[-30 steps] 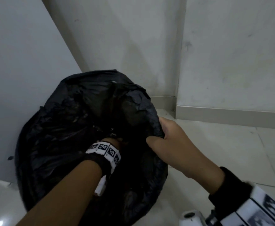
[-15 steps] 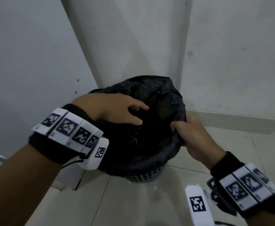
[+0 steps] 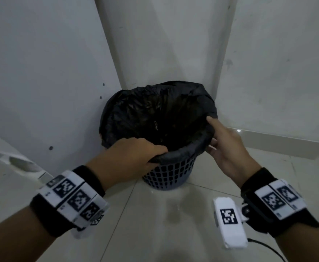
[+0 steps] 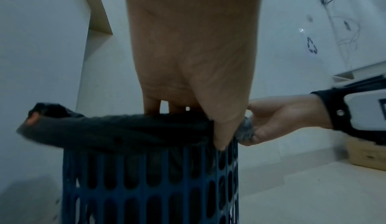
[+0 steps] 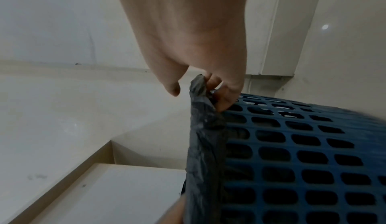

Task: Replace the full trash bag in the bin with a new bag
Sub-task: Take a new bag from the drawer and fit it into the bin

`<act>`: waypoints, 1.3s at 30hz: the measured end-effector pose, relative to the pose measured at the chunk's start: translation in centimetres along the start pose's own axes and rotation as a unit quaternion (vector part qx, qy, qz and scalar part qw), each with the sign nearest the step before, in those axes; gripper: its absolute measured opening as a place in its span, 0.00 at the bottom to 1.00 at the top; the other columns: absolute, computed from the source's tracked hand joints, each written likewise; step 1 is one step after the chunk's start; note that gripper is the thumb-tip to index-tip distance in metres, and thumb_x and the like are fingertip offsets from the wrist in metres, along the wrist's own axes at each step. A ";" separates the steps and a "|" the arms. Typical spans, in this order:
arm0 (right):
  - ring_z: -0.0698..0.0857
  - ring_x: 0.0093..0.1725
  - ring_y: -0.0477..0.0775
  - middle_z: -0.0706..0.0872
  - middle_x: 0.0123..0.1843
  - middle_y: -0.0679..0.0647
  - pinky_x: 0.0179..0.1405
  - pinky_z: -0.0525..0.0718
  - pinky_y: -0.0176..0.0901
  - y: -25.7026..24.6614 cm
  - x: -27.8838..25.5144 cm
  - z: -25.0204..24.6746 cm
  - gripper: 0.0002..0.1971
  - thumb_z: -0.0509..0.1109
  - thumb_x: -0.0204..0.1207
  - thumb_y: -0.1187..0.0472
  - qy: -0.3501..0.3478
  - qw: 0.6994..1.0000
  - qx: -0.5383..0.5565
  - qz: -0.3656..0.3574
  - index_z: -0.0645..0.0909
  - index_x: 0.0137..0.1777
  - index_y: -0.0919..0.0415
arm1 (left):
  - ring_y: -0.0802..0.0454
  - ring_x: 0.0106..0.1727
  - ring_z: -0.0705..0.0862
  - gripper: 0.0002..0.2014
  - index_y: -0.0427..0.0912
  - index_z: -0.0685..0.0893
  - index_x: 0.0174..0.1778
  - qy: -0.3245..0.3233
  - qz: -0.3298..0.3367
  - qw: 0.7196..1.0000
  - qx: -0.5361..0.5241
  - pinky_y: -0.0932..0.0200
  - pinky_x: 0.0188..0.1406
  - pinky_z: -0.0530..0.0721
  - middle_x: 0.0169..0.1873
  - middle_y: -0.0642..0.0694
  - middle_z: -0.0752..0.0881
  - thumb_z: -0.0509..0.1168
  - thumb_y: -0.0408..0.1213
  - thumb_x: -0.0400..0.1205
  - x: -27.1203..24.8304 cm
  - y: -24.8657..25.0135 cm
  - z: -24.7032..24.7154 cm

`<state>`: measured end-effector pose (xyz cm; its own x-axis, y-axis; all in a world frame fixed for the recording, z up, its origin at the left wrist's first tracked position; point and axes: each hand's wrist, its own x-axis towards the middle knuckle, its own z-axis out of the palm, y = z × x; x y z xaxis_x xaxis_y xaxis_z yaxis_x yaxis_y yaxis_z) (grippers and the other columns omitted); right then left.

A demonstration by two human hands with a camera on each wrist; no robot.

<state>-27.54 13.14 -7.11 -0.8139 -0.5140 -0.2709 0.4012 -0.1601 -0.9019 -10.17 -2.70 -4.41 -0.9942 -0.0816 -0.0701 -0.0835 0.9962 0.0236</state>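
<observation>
A blue slotted plastic bin stands on the floor in a wall corner. A black trash bag lines it, its mouth open and its edge folded over the rim. My left hand grips the folded bag edge at the near rim, fingers inside and thumb outside. My right hand holds the bag edge at the right rim, index finger along the top and the other fingers under the fold. The bag's inside is dark.
White walls close in behind and on both sides of the bin. A pale cabinet panel stands at the left. Glossy floor tiles spread in front. A cardboard box sits on the floor at the right in the left wrist view.
My left hand came out of the bag and moved to the near rim. The bag has gone from bunched up to spread over the rim, baring the bin's blue side. My view pulled back.
</observation>
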 end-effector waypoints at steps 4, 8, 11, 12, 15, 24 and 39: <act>0.86 0.55 0.58 0.85 0.58 0.57 0.47 0.89 0.52 1.4 -2.8 0.5 0.21 0.66 0.81 0.42 0.066 0.997 0.031 0.038 0.76 0.66 0.55 | 0.51 0.43 0.85 0.10 0.58 0.80 0.61 0.110 -0.010 0.994 0.008 0.52 0.38 0.84 0.42 0.56 0.86 0.63 0.48 0.85 0.3 0.4 1.7; 0.83 0.51 0.57 0.82 0.54 0.55 0.52 0.89 0.59 3.3 -5.8 2.4 0.20 0.58 0.83 0.36 0.020 0.987 0.056 0.149 0.79 0.57 0.50 | 0.45 0.65 0.76 0.29 0.52 0.79 0.69 0.261 -0.076 0.962 0.007 0.48 0.59 0.76 0.61 0.52 0.80 0.69 0.62 0.75 -1.6 2.2 3.3; 0.86 0.56 0.64 0.79 0.55 0.60 0.58 0.88 0.63 4.2 -6.4 3.1 0.22 0.60 0.83 0.36 -0.014 0.978 0.101 0.181 0.78 0.60 0.55 | 0.46 0.49 0.75 0.15 0.46 0.76 0.50 0.407 -0.110 0.885 -0.200 0.53 0.48 0.74 0.46 0.51 0.76 0.69 0.52 0.78 -3.3 3.8 4.9; 0.87 0.57 0.65 0.81 0.55 0.60 0.62 0.87 0.64 4.3 -6.4 3.3 0.20 0.60 0.84 0.38 -0.030 0.976 0.115 0.180 0.78 0.58 0.54 | 0.47 0.44 0.74 0.13 0.46 0.73 0.46 0.412 -0.144 0.850 -0.295 0.54 0.44 0.74 0.42 0.51 0.74 0.69 0.49 0.81 -3.5 4.3 5.4; 0.90 0.59 0.64 0.88 0.56 0.59 0.66 0.86 0.59 4.4 -6.4 3.7 0.15 0.62 0.85 0.43 -0.076 0.977 0.134 0.150 0.80 0.60 0.51 | 0.48 0.40 0.77 0.13 0.42 0.74 0.48 0.344 -0.328 0.654 -0.589 0.54 0.37 0.78 0.40 0.46 0.77 0.69 0.47 0.84 -2.8 5.2 6.0; 0.93 0.52 0.54 0.94 0.53 0.55 0.52 0.92 0.44 4.0 -5.2 4.3 0.12 0.68 0.85 0.62 -0.067 0.987 0.123 0.074 0.83 0.64 0.66 | 0.56 0.50 0.92 0.20 0.44 0.81 0.70 0.269 -0.366 0.380 -0.806 0.67 0.39 0.88 0.60 0.44 0.89 0.57 0.51 0.90 -1.4 4.8 3.2; 0.93 0.54 0.57 0.93 0.56 0.61 0.54 0.91 0.47 3.9 -4.4 3.0 0.17 0.73 0.81 0.57 -0.038 0.979 0.176 0.091 0.82 0.65 0.66 | 0.52 0.56 0.86 0.21 0.39 0.76 0.76 0.295 -0.352 0.346 -0.818 0.59 0.50 0.85 0.63 0.43 0.85 0.57 0.47 0.91 -0.2 3.4 2.7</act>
<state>-21.17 12.28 -8.40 -0.6872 -0.6199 -0.3788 0.6677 -0.3336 -0.6655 -10.07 0.74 -7.04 -0.4880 -0.7601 -0.4291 0.2345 -0.5877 0.7743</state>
